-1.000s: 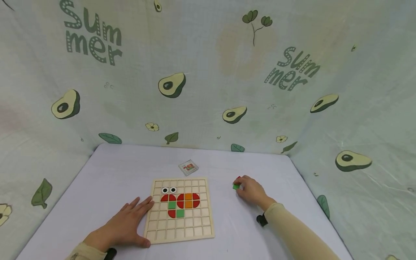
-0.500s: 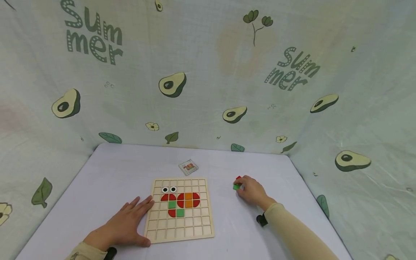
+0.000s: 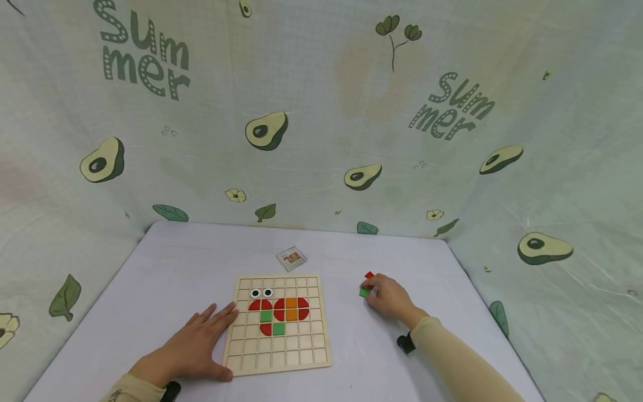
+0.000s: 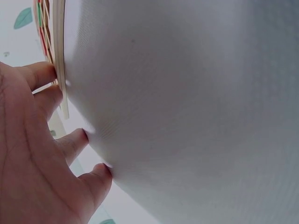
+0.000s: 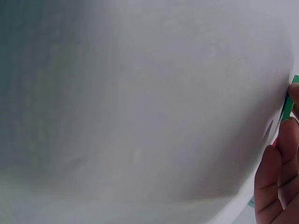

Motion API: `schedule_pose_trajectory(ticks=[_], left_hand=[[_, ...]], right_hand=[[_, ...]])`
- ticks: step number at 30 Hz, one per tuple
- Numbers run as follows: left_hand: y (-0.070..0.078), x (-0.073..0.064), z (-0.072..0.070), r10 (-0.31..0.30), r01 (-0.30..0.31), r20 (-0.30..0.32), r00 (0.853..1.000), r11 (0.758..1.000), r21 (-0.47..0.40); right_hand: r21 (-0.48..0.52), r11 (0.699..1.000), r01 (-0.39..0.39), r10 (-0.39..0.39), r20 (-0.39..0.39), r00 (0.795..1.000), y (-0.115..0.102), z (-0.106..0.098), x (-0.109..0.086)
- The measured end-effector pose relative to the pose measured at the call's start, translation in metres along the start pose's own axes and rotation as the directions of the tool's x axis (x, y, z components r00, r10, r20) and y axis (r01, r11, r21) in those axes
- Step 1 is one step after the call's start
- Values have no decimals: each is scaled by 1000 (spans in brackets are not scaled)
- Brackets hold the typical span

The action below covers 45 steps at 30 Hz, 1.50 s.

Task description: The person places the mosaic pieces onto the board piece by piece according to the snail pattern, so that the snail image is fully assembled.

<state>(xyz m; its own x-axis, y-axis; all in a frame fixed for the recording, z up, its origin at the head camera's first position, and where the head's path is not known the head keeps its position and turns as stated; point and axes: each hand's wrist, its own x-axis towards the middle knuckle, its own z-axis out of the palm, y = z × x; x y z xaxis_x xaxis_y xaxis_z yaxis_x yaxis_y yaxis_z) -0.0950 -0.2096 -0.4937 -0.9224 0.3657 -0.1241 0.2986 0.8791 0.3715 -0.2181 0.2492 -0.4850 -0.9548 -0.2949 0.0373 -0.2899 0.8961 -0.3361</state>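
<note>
My left hand (image 3: 193, 349) lies spread at the left edge of a wooden grid board (image 3: 301, 357), fingertips and thumb touching its side. In the left wrist view, two fingers (image 4: 44, 74) meet the board's edge (image 4: 59, 56) and the others touch the cloth. Red rounded tiles (image 3: 260, 306), green squares (image 3: 278, 329), orange tiles (image 3: 292, 315) and two eye tiles (image 3: 262, 293) sit in the grid. To the board's right, my right hand (image 3: 389, 298) pinches a green square tile (image 3: 364, 292), also seen edge-on as a green tile (image 5: 288, 105) in the right wrist view. A red tile (image 3: 369, 274) lies just beyond the fingers.
A small picture card (image 3: 291, 258) with a similar coloured pattern lies behind the board. White cloth covers the table (image 3: 346, 346), and a printed curtain (image 3: 311, 67) rises behind and at both sides.
The right hand and the green tile have shifted very slightly toward me, baring more of the red tile. The left hand and the board stay put.
</note>
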Motion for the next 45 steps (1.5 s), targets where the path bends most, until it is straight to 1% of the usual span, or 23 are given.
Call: schedule_pose_trajectory(ticks=[8, 14, 18, 24, 30, 35, 45], left_hand=[[2, -1, -2, 1, -1, -1, 1000, 1000, -7], [2, -1, -2, -8, 8, 7, 1000, 1000, -12], [2, -1, -2, -9, 9, 3, 1000, 1000, -9], [0, -1, 0, -5, 5, -8, 1000, 1000, 5], [1, -1, -1, -5, 5, -7, 1000, 1000, -1], [0, -1, -1, 8, -8, -17, 1000, 1000, -11], [0, 0, -2, 12, -12, -12, 1000, 1000, -15]], right_hand=[[13, 1000, 3, -3, -3, 1000, 0, -2, -5], [35, 999, 5, -5, -8, 1000, -1, -6, -13], [55, 998, 30, -29, -10, 1000, -5, -9, -19], [50, 994, 96, -95, -23, 995, -15, -9, -24], [49, 986, 161, -160, -17, 987, -31, -7, -28], [63, 976, 211, -212, 11, 977, -49, -5, -29], [144, 943, 300, -312, 74, 947, -91, 11, -21]])
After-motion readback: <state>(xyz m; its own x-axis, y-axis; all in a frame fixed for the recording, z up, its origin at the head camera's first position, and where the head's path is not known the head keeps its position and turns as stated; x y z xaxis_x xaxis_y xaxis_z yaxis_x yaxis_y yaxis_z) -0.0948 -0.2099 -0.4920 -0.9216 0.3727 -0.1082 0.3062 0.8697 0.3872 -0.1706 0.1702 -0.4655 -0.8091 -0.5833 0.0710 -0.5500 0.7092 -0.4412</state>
